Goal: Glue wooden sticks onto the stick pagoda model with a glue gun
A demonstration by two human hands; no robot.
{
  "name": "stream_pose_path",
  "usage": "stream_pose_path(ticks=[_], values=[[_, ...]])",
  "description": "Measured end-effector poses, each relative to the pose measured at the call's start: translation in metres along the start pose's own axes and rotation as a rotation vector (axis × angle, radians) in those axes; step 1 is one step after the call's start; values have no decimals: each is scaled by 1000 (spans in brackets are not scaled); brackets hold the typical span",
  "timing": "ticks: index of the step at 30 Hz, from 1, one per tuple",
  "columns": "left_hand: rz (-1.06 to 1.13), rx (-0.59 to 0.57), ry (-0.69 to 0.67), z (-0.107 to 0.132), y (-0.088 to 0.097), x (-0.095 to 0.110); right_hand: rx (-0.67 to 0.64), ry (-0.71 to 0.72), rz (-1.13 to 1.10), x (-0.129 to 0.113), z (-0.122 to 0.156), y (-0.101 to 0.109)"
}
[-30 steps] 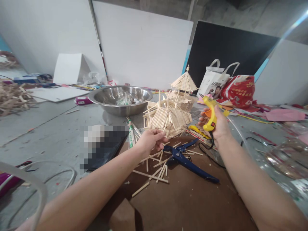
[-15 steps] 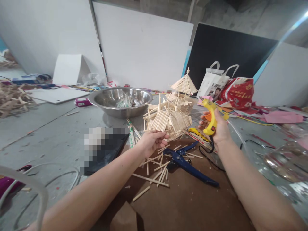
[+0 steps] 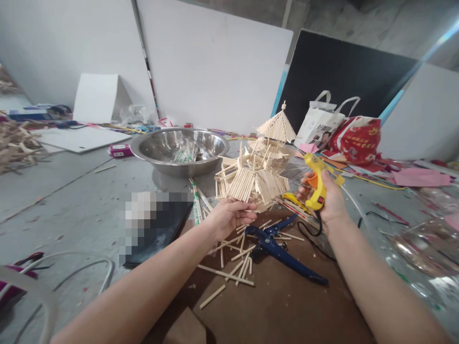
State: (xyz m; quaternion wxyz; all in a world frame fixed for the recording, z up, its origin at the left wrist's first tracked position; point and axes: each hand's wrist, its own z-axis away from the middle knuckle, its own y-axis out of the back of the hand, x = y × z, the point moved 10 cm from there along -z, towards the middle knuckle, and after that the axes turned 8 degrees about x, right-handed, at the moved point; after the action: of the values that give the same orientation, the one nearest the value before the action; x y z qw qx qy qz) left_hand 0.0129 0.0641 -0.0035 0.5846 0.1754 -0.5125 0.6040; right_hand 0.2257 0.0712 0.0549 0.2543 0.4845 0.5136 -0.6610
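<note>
In the head view a model pagoda of pale wooden sticks (image 3: 256,184) stands in the middle, with a pointed roof on top. My left hand (image 3: 234,217) is at its lower front roof edge, fingers curled and thumb along the rim, in a light grip. My right hand (image 3: 330,198) is wrapped round a yellow hot glue gun (image 3: 317,184) with an orange trigger, to the right of the model, nozzle up and to the left. Blue-handled cutters (image 3: 283,253) lie below my left hand among loose cut sticks (image 3: 244,270). A yellow-handled tool (image 3: 296,200) lies partly hidden behind the glue gun.
A steel basin (image 3: 179,150) with plastic-wrapped sticks stands behind on the left. A dark flat tablet-like thing (image 3: 161,239), partly pixelated, lies beside my left forearm. A brown board (image 3: 287,310) is under the cutters. Bags (image 3: 355,138), coloured paper and clear plastic crowd the right.
The view has shifted slightly. My left hand stays at the model's roof edge, its fingers slightly more visible below the rim. My right hand still holds the glue gun beside the model.
</note>
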Motion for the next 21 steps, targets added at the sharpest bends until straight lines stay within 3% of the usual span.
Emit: stream_pose_path(ticks=[9, 21], values=[[64, -54, 84, 3, -2, -4, 18, 86, 91, -8, 3, 0], [38, -62, 60, 1, 0, -4, 37, 121, 54, -15, 8, -3]])
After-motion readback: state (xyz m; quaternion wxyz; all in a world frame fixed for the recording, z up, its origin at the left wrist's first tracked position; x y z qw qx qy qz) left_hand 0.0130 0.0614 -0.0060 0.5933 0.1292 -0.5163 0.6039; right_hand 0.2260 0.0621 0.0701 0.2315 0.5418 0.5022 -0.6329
